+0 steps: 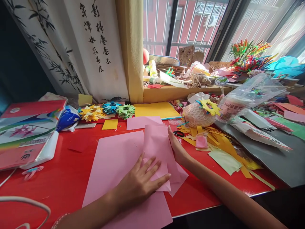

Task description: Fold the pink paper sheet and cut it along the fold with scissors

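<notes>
Honestly, from the red table [66, 178] down to the big pink sheet [111, 165] and the small folded pink paper [158, 152] lying on it, I reckon it's light, floppy, crease-prone stuff, pinned flat under my left hand [140, 183] with fingers spread, right hand [177, 148] steadying its far edge, fingers together.

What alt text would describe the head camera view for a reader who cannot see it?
Two bare hands handle a pink paper sheet on a red table: the left hand presses it flat, the right hand holds its edge. Paper stars, yellow strips and scissors lie behind.
</notes>
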The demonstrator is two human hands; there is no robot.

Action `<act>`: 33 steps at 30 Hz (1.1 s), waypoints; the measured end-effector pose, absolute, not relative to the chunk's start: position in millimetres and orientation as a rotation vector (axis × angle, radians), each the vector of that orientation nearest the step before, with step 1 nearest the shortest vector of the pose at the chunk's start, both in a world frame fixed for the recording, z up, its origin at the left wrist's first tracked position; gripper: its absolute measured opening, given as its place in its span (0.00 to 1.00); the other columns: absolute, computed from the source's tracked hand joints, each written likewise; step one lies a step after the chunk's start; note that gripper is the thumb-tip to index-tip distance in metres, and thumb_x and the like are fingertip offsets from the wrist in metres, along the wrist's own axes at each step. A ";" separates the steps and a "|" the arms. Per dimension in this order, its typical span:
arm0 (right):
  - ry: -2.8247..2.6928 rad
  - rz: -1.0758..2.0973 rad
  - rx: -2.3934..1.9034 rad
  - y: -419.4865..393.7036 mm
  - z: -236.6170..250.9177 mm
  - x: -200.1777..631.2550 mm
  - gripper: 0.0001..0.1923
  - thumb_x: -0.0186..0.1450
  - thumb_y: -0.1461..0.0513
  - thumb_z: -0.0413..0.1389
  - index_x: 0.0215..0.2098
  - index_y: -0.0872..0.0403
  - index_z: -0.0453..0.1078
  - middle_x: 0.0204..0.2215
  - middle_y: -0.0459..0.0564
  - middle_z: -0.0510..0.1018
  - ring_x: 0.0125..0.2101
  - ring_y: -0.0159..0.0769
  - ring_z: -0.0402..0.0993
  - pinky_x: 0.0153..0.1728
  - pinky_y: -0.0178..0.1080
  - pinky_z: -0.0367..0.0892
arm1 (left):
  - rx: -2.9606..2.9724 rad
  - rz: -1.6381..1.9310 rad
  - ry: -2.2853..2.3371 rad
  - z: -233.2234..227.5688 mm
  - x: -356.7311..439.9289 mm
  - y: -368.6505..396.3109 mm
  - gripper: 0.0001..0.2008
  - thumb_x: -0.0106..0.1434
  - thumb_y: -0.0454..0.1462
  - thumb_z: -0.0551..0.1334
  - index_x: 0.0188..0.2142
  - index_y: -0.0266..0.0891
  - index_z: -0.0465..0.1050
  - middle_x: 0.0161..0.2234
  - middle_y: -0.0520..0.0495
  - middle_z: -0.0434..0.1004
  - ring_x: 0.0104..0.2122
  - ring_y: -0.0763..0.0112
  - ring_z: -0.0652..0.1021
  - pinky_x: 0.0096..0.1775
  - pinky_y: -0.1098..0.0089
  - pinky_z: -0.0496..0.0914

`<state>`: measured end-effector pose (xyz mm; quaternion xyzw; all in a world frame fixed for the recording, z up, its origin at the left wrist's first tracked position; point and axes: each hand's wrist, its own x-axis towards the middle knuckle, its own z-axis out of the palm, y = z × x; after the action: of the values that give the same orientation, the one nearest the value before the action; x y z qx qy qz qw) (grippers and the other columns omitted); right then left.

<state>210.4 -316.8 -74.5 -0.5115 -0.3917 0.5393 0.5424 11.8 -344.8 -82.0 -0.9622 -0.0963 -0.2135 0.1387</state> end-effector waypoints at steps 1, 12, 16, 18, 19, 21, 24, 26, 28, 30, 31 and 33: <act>-0.906 1.284 -1.213 -318.0 -73.2 208.9 0.25 0.57 0.44 0.51 0.46 0.49 0.66 0.40 0.50 0.76 0.37 0.39 0.74 0.31 0.36 0.69 | -2.812 -0.632 -0.275 -81.1 11.8 -346.8 0.23 0.62 0.34 0.54 0.58 0.45 0.58 0.53 0.36 0.68 0.55 0.50 0.65 0.53 0.41 0.55; -0.983 1.521 -1.194 -347.6 -58.1 179.0 0.15 0.54 0.51 0.59 0.29 0.55 0.70 0.24 0.47 0.75 0.21 0.30 0.70 0.20 0.31 0.62 | -3.052 -1.923 -1.992 -53.9 -6.2 -315.4 0.31 0.61 0.46 0.55 0.60 0.49 0.45 0.61 0.39 0.51 0.57 0.56 0.62 0.49 0.59 0.67; -1.118 1.566 -1.304 -349.0 -57.5 175.3 0.19 0.54 0.49 0.58 0.18 0.56 0.66 0.17 0.45 0.70 0.17 0.27 0.64 0.16 0.30 0.54 | -3.078 -1.993 -2.383 -49.8 -7.3 -303.2 0.24 0.57 0.48 0.58 0.51 0.46 0.58 0.46 0.45 0.70 0.43 0.63 0.74 0.38 0.67 0.71; -1.110 1.553 -1.331 -346.8 -59.8 175.9 0.20 0.53 0.49 0.58 0.17 0.56 0.63 0.16 0.43 0.68 0.16 0.26 0.62 0.15 0.30 0.52 | -3.070 -1.960 -2.428 -50.1 -7.9 -301.8 0.19 0.56 0.49 0.58 0.45 0.44 0.63 0.38 0.49 0.72 0.35 0.68 0.74 0.34 0.70 0.69; -1.091 1.545 -1.315 -345.4 -61.3 176.4 0.19 0.53 0.49 0.59 0.19 0.56 0.63 0.17 0.43 0.68 0.17 0.26 0.63 0.16 0.30 0.53 | -3.084 -1.941 -2.431 -50.6 -8.1 -301.9 0.17 0.56 0.49 0.58 0.42 0.43 0.64 0.35 0.50 0.72 0.33 0.70 0.73 0.33 0.71 0.69; -1.052 1.543 -1.228 -342.6 -64.0 177.1 0.16 0.51 0.51 0.61 0.24 0.55 0.65 0.20 0.43 0.70 0.20 0.28 0.66 0.19 0.30 0.58 | -3.124 -1.928 -2.424 -51.6 -7.9 -303.2 0.15 0.57 0.48 0.58 0.37 0.41 0.65 0.31 0.52 0.70 0.30 0.72 0.71 0.32 0.73 0.67; -1.043 1.578 -1.103 -340.1 -65.4 177.3 0.15 0.51 0.54 0.62 0.29 0.55 0.68 0.24 0.44 0.73 0.25 0.31 0.69 0.23 0.31 0.62 | -3.194 -1.941 -2.388 -53.1 -6.6 -305.9 0.13 0.57 0.48 0.57 0.32 0.40 0.64 0.27 0.54 0.66 0.27 0.74 0.68 0.28 0.75 0.63; -1.061 1.551 -1.102 -339.6 -64.8 177.6 0.14 0.51 0.54 0.61 0.27 0.56 0.68 0.23 0.44 0.72 0.23 0.30 0.68 0.22 0.31 0.61 | -3.214 -1.921 -2.366 -54.4 -5.6 -307.1 0.14 0.57 0.48 0.57 0.32 0.41 0.64 0.27 0.55 0.65 0.27 0.74 0.68 0.28 0.75 0.62; -1.080 1.502 -1.132 -339.5 -64.4 178.2 0.14 0.52 0.54 0.61 0.25 0.57 0.68 0.21 0.44 0.71 0.21 0.28 0.66 0.21 0.30 0.59 | -3.184 -1.845 -2.400 -55.8 -5.2 -307.4 0.14 0.57 0.49 0.56 0.37 0.42 0.64 0.29 0.54 0.65 0.28 0.73 0.68 0.29 0.74 0.63; -1.096 1.471 -1.155 -339.2 -65.5 179.0 0.15 0.52 0.53 0.61 0.25 0.57 0.67 0.20 0.44 0.70 0.20 0.28 0.65 0.20 0.30 0.58 | -3.134 -1.763 -2.454 -56.6 -5.3 -307.2 0.17 0.57 0.50 0.57 0.43 0.45 0.63 0.31 0.54 0.66 0.30 0.72 0.70 0.31 0.73 0.64; -1.102 1.459 -1.167 -339.0 -66.7 179.4 0.16 0.52 0.52 0.61 0.25 0.57 0.67 0.20 0.44 0.69 0.20 0.28 0.64 0.20 0.31 0.57 | -3.112 -1.741 -2.468 -56.7 -5.5 -307.0 0.18 0.57 0.50 0.57 0.44 0.46 0.63 0.32 0.54 0.66 0.31 0.71 0.70 0.32 0.72 0.65; -1.123 1.421 -1.189 -338.4 -70.2 179.8 0.17 0.51 0.51 0.60 0.25 0.57 0.66 0.21 0.44 0.70 0.21 0.29 0.64 0.21 0.31 0.57 | -3.107 -1.743 -2.469 -56.4 -6.2 -306.9 0.19 0.56 0.49 0.58 0.45 0.47 0.63 0.36 0.52 0.67 0.34 0.70 0.71 0.35 0.72 0.65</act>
<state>179.8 -338.4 -70.2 -0.4849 -0.4578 0.5794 0.4686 -6.2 -306.9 -56.4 -0.5931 -0.4712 -0.3327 -0.5616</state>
